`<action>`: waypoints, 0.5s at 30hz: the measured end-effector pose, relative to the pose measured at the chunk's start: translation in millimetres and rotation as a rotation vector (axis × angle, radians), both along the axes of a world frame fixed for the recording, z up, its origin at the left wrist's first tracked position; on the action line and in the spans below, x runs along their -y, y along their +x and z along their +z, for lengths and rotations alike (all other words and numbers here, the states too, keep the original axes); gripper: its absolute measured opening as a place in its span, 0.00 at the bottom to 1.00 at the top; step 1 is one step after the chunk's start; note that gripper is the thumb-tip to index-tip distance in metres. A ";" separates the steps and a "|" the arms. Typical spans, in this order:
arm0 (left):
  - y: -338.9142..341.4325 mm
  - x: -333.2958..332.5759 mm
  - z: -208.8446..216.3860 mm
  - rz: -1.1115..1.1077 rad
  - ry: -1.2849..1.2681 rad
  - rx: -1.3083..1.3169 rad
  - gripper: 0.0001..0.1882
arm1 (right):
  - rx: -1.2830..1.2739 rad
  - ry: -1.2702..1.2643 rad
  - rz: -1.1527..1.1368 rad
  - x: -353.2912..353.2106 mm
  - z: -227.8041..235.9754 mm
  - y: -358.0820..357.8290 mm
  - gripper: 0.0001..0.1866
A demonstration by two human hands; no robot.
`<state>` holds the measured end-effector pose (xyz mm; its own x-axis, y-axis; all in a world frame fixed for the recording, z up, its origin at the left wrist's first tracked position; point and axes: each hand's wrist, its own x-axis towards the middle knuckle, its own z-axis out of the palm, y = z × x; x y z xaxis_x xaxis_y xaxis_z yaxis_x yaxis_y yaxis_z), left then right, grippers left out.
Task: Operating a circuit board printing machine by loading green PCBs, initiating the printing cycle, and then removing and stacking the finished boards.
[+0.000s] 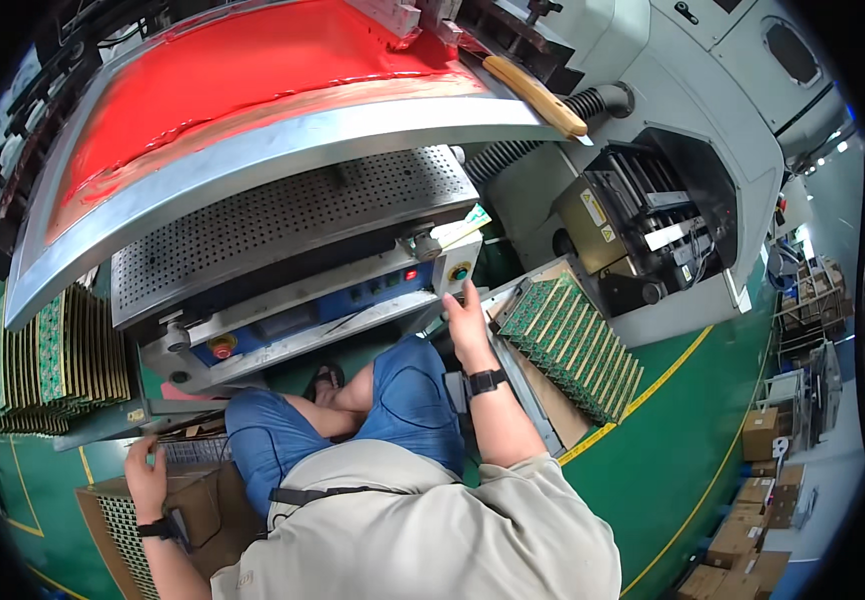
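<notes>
My right hand [468, 328] is raised at the right end of a screen printing machine's control panel [303, 315]. Its index finger stretches toward a round green button [460, 272], with the thumb held apart. Whether the fingertip presses the button cannot be told. My left hand [146, 478] hangs low at the left, fingers loosely bent and apart, above a cardboard box [208, 495]. A small teal spot shows at its fingertips, too small to name. Over the perforated metal bed [303, 215] a silver screen frame [343, 125] stands raised, coated with red ink [253, 75].
Green circuit boards [53, 350] stand in a dense row at the left. More boards [568, 345] lean in a rack at the right. A wooden-handled spatula [538, 97] rests on the frame's right corner. A red stop knob [221, 347] juts from the panel. Cartons [738, 535] line the far right.
</notes>
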<state>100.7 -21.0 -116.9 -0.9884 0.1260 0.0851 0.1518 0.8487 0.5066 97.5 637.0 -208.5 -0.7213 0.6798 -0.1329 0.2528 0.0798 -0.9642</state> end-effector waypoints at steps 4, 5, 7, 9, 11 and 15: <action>19.2 34.8 -35.2 0.138 0.030 0.109 0.14 | 0.071 0.038 -0.011 10.4 -0.3 -20.3 0.38; 21.2 37.1 -38.9 0.192 0.085 0.152 0.14 | 0.095 0.118 -0.044 11.2 -2.0 -23.0 0.38; 22.3 36.5 -42.8 0.148 0.002 0.171 0.15 | 0.124 0.203 -0.067 9.2 -6.3 -24.2 0.38; 17.4 33.2 -41.8 0.058 -0.126 0.176 0.16 | 0.044 0.213 -0.084 2.1 -5.8 -24.9 0.33; 14.9 29.0 -38.6 0.077 -0.113 0.188 0.16 | 0.002 0.215 -0.094 0.7 0.2 -26.8 0.30; 13.9 21.4 -32.7 0.120 -0.094 0.220 0.17 | -0.127 -0.176 0.060 7.2 32.1 -29.7 0.21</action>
<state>114.6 -42.3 -149.6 -0.9901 0.0044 -0.1402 -0.0575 0.8990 0.4342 67.9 629.8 -176.4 -0.7782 0.6097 -0.1509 0.1281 -0.0811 -0.9884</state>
